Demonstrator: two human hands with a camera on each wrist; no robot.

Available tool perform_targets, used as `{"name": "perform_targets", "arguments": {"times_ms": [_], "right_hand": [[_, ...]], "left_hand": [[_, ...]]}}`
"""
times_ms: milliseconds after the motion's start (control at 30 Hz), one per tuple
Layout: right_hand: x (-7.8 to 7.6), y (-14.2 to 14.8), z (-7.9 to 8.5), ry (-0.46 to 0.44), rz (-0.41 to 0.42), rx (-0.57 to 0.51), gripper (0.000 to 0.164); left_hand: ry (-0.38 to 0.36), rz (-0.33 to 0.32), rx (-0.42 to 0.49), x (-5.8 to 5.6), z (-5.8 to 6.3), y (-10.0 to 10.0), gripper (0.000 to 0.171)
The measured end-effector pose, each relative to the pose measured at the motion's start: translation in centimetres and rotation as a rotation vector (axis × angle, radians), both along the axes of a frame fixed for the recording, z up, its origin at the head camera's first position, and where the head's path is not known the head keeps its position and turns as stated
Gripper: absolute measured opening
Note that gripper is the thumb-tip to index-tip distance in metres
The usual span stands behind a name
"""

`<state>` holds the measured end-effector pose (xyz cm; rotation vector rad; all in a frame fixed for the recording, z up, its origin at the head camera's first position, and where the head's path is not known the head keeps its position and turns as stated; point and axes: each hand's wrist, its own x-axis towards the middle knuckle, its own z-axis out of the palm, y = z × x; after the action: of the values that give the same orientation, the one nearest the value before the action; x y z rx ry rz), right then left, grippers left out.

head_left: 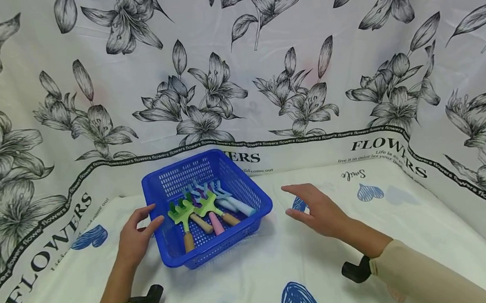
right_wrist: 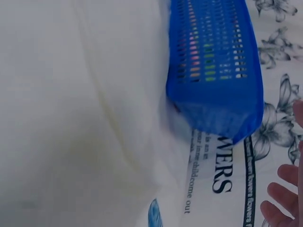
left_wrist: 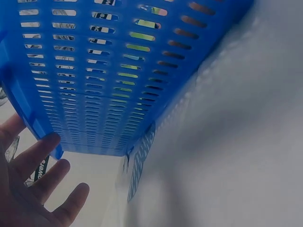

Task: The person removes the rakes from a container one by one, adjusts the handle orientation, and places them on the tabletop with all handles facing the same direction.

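A blue plastic basket (head_left: 223, 245) with slotted walls sits on the white cloth, left of centre. Several small hand rakes lie heaped in it: green heads (head_left: 181, 213) with wooden handles, a pink handle (head_left: 217, 224), and light blue rakes (head_left: 241, 206). My left hand (head_left: 133, 237) is at the basket's left rim, thumb and forefinger spread beside it. In the left wrist view, its loosely extended fingers (left_wrist: 49, 142) overlap the basket's edge. To the right of the basket, apart from it, my right hand (head_left: 319, 208) hovers with fingers spread and nothing held.
The cloth (head_left: 255, 277) has printed blue hearts (head_left: 299, 301) and lettering. Behind it hangs a white curtain (head_left: 240, 117) with black flower drawings. A black wrist mount (head_left: 147, 298) is on the left wrist, another black mount (head_left: 357, 270) on the right.
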<state>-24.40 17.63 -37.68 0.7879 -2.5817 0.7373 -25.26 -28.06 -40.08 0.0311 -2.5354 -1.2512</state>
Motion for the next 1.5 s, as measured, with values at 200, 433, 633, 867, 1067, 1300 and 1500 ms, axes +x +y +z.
{"name": "perform_targets", "arguments": {"times_ms": [200, 433, 633, 867, 1067, 1300, 1500], "right_hand": [[-0.2, -1.5, 0.5, -0.022, 0.023, -0.068, 0.057], [-0.5, -3.6, 1.0, -0.047, 0.058, -0.056, 0.058], [-1.0, -5.4, 1.0, -0.030, 0.104, -0.059, 0.058], [-1.7, -7.3, 1.3, 0.045, 0.096, -0.094, 0.068], [-2.6, -9.1, 1.5, -0.046, 0.067, -0.124, 0.075], [-3.4, -11.1, 2.1, -0.167, 0.010, -0.135, 0.084], [-3.7, -13.1, 2.3, -0.300, 0.018, -0.116, 0.088]], "left_hand": [[-0.009, 0.012, 0.090, -0.1, -0.1, 0.3, 0.066], [-0.030, 0.011, 0.239, 0.0, -0.2, 0.7, 0.066], [-0.037, -0.001, 0.245, 0.0, -0.4, 0.7, 0.065], [-0.048, 0.002, 0.230, 0.0, -0.4, 0.8, 0.066], [-0.045, -0.004, 0.231, -0.1, -0.3, 0.7, 0.065], [-0.037, 0.000, 0.234, -0.1, -0.4, 0.8, 0.064], [-0.031, -0.003, 0.240, -0.1, -0.5, 0.8, 0.063]]}}
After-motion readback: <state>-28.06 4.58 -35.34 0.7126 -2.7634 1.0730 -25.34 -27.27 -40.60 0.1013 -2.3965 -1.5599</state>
